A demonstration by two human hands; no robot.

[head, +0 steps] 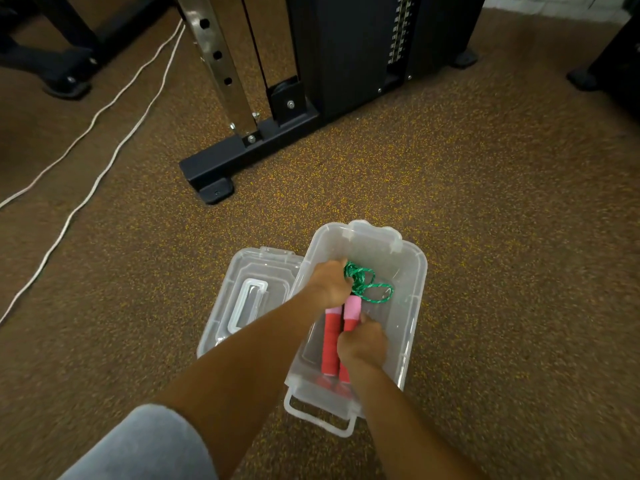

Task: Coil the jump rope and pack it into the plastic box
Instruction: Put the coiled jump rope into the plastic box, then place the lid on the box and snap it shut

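Observation:
A clear plastic box [414, 271] stands open on the floor in front of me. Inside it lies the jump rope: a bundle of green cord [367, 284] and two red and pink handles [330, 344] side by side, pointing toward me. My left hand [329, 284] is closed on the green cord at the top of the handles. My right hand [362, 342] grips the right-hand handle near its middle. Both hands are inside the box.
The box's clear lid [249, 299] lies flat on the floor, touching the box's left side. A black weight machine base [242, 154] stands beyond. Two white cables [104, 157] run across the speckled brown floor at the left.

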